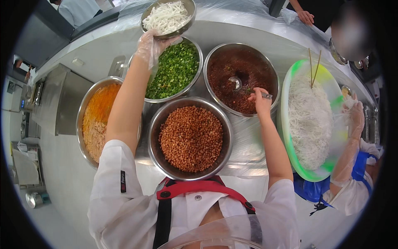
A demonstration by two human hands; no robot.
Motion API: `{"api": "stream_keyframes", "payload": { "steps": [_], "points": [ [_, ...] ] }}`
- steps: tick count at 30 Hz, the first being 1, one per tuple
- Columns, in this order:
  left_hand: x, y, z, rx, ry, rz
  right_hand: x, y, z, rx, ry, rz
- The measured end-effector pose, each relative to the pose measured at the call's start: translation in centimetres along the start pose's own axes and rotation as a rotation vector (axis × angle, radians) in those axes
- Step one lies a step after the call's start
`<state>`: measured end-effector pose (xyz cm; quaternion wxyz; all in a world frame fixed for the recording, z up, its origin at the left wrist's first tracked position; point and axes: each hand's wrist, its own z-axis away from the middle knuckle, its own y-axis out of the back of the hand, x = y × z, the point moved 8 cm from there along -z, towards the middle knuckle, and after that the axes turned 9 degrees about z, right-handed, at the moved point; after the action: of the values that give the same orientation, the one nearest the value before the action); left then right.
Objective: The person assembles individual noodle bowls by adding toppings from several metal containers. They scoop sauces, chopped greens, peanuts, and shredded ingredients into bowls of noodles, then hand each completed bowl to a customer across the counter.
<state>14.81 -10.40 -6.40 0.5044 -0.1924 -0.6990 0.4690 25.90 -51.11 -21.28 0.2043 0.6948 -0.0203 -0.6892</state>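
Observation:
My left hand (150, 45), in a clear plastic glove, grips the lower edge of a small metal bowl (185, 27). White noodles (166, 17) fill it. It hangs above the far side of a large bowl of chopped green onions (176, 66). My right hand (260, 99) is closed around the handle of a metal ladle (236, 83). The ladle's head rests in dark red sauce with flakes (226, 93), inside a wide steel bowl (207, 74). Nearest to me stands a steel bowl (154, 143) of brown roasted peanuts or beans (190, 139).
A bowl (79, 124) of orange and tan crumbly food sits at left. On the right, a green-white oval tub (286, 137) holds white noodles with two chopsticks (314, 70) upright in them. A co-worker's gloved hand (356, 118) is beside it. Another person's hand (306, 17) rests across the counter.

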Motion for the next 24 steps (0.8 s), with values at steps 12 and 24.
{"api": "stream_keyframes", "payload": {
  "steps": [12,24],
  "points": [
    [3.2,4.5,25.9,0.286,-0.103,-0.15,-5.6,-2.2,9.5,-0.29,-0.049,-0.217],
    [2.9,11.5,39.6,0.732,-0.151,-0.093,-3.9,-14.6,24.6,-0.577,0.769,0.349]
  ]
}}
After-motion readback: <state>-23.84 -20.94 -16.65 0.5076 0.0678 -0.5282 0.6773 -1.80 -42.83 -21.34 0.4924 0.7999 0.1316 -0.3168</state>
